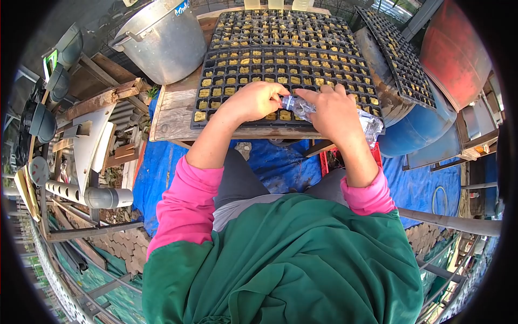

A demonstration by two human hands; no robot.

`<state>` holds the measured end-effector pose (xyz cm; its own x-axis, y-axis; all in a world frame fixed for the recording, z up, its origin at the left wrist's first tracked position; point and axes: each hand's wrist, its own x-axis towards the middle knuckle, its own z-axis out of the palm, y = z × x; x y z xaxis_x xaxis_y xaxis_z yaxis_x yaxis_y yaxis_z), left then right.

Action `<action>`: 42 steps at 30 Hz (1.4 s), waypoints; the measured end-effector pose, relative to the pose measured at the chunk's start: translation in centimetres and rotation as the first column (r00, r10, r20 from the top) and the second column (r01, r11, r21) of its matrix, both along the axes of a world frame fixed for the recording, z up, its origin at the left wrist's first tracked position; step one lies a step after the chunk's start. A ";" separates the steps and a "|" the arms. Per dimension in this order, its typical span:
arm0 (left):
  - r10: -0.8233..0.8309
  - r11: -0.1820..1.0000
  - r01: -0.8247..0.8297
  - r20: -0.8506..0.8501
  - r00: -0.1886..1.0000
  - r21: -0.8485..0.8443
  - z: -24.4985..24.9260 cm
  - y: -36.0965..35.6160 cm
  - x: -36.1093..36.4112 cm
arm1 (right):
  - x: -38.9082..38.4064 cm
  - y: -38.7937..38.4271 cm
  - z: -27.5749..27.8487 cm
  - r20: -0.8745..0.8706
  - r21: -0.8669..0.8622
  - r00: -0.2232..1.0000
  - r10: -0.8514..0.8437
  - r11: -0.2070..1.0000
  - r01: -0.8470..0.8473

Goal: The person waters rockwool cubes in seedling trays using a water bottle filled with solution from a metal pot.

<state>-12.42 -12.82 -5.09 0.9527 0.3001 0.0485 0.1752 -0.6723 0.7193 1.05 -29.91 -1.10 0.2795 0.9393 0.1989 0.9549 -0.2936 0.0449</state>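
Note:
A clear, crumpled plastic bottle (371, 127) lies on its side above the near edge of a black seedling tray (208, 81), its neck pointing left. My right hand (337, 110) is wrapped over the bottle's body from above. At the neck end, the fingers of my left hand (253, 101) are pinched together; whether a cap is between them is hidden. Yellowish sponge-like plugs (229, 90) fill the tray's cells, and a second tray (280, 27) behind it holds plugs with thin sprouts.
On the wooden table (175, 116) a large metal pot (167, 46) stands at the left. Another plug tray (396, 59) leans at the right, near a blue barrel (426, 129) and a red barrel (456, 54). A red crate (325, 162) sits below on blue tarp (270, 167).

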 end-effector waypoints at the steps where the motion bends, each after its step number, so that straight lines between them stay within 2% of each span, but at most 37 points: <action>1: 0.000 1.000 0.000 -0.011 1.000 -0.008 0.0 0.0 0.1 | 0.0 -0.1 0.1 -0.007 0.001 1.000 0.002 1.000 -0.002; 4: 0.000 0.999 0.002 0.037 0.999 -0.042 -0.2 0.0 0.4 | 0.3 -0.4 -0.1 0.002 0.007 1.000 0.001 1.000 -0.001; 13: -0.029 0.999 0.027 -0.036 0.999 -0.043 0.0 -0.5 1.5 | 0.9 -1.1 0.4 -0.017 -0.018 0.999 -0.046 0.999 0.045; 20: -0.033 0.998 0.031 -0.041 0.999 -0.053 -0.3 -0.8 2.3 | 1.6 -1.7 0.4 -0.047 -0.028 0.997 -0.064 0.998 0.062; 22: -0.056 0.997 0.056 0.003 0.998 -0.050 -0.4 -0.8 2.4 | 1.8 -1.9 0.3 -0.038 -0.022 0.997 -0.065 0.998 0.064; 28: -0.039 0.995 0.034 -0.053 0.998 -0.095 0.1 -1.6 3.2 | 2.1 -2.3 0.7 -0.026 -0.023 0.996 -0.080 0.997 0.080; 42: -0.060 0.992 0.056 -0.036 0.998 -0.110 0.0 -2.0 4.1 | 3.1 -3.2 0.7 -0.060 -0.044 0.992 -0.114 0.993 0.112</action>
